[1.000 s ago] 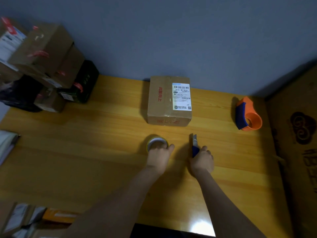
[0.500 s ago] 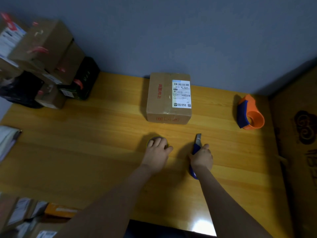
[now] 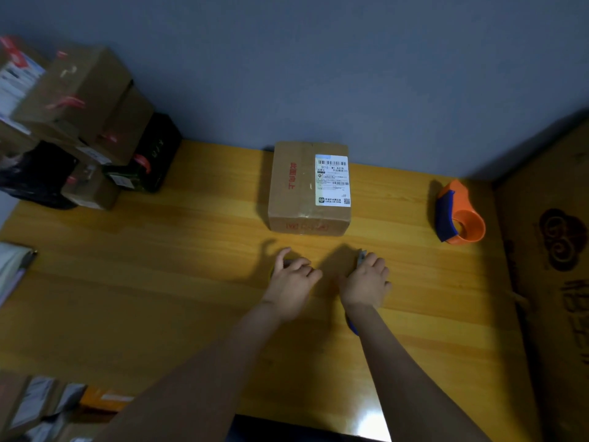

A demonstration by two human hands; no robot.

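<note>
A sealed cardboard box (image 3: 306, 189) with a white shipping label stands at the back middle of the wooden table (image 3: 159, 282). In front of it my left hand (image 3: 293, 282) lies over a tape roll (image 3: 288, 262), thumb spread to the left and fingers curled over its top; the roll is almost fully hidden. My right hand (image 3: 366, 282) grips a blue utility knife (image 3: 361, 257) lying on the table. Only the metal tip ahead of the fingers and a blue end under the wrist show.
An orange and blue tape dispenser (image 3: 459, 215) sits at the back right. Stacked cardboard and black parcels (image 3: 86, 129) fill the back left corner. A large carton (image 3: 557, 266) lines the right edge. Papers and packets lie below the table's front left edge.
My left hand has closed down over the tape roll, which showed a second ago. My right hand has slid forward along the knife, covering most of its handle.
</note>
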